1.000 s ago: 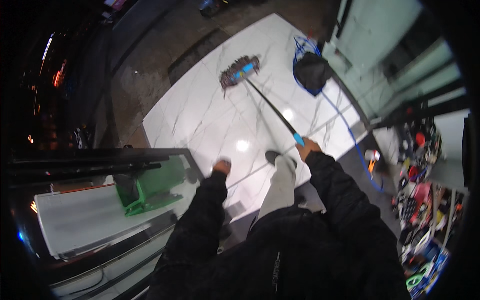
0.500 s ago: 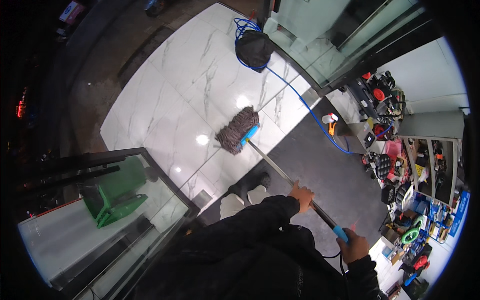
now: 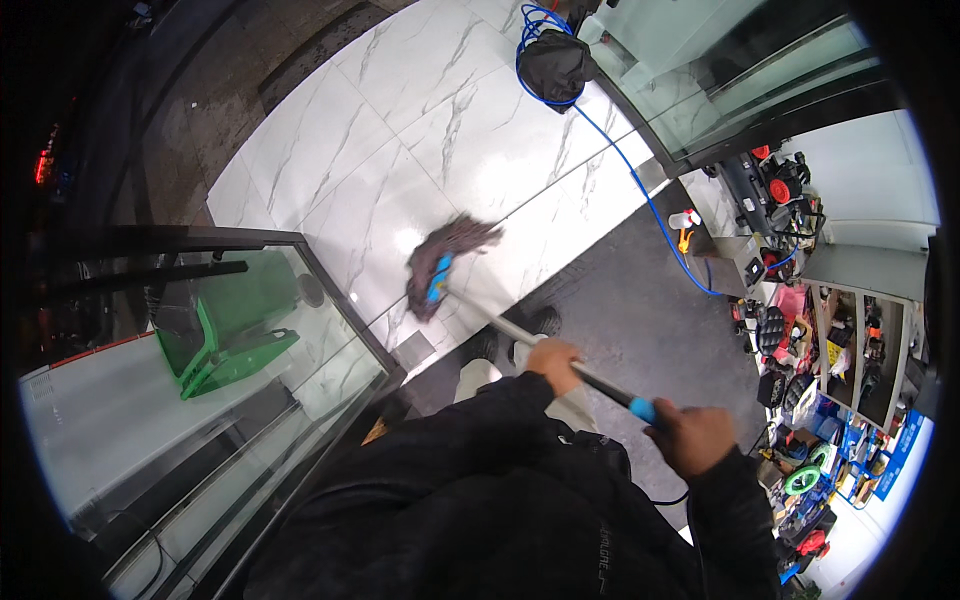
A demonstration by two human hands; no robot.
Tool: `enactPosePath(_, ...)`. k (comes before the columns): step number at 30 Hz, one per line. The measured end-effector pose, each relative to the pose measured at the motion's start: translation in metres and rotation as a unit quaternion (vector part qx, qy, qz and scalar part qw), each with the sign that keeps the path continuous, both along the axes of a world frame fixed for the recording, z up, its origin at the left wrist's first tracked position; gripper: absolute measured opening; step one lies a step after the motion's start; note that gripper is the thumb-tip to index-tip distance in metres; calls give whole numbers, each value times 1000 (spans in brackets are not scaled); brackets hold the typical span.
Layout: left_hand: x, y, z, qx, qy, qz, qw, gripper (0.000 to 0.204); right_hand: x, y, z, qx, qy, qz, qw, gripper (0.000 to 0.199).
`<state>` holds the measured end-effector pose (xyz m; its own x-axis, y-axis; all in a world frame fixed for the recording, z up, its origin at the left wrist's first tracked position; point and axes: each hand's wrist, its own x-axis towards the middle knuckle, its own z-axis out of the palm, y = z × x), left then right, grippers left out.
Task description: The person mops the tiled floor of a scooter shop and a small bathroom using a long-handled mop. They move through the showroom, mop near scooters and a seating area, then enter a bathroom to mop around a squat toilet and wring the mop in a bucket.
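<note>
A mop (image 3: 455, 239) with a shaggy grey-brown head and a blue clamp lies on the white marble-look tiles (image 3: 380, 150). Its metal handle slants down to the right across my front. Partway along the shaft, my left hand (image 3: 555, 364) is wrapped round it. My right hand (image 3: 695, 438) closes round the upper end, by the light-blue grip section. The strands fan out to the right and are slightly smeared by motion.
Glass doors (image 3: 270, 255) stand at left and upper right; a green bin (image 3: 235, 340) shows through the left one. A blue hose (image 3: 640, 185) runs from a black bag (image 3: 553, 68) across the dark floor (image 3: 630, 310). A spray bottle (image 3: 684, 219) and cluttered shelves (image 3: 860, 340) line the right.
The mop head has swept left and its strands now trail to the right. Both hands have moved up and left with the handle. The view has shifted slightly.
</note>
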<state>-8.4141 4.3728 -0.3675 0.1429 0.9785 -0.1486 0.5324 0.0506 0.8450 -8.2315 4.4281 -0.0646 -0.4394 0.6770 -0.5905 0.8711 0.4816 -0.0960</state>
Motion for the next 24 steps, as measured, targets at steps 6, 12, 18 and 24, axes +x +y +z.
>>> enactPosePath(6,-74,-71,-45,-3,72,126,989,15,-65,-17,-63,-23,89,77,993,32)
enactPosePath(12,-32,-2,-49,-1,86,149,985,11,-29,53,-55,-25,29,68,997,39)
enactPosePath(18,83,166,-25,23,-18,28,999,14,71,182,4,68,-31,73,995,48)
enactPosePath(24,239,328,23,121,-135,45,982,17,136,267,84,181,-110,6,977,42)
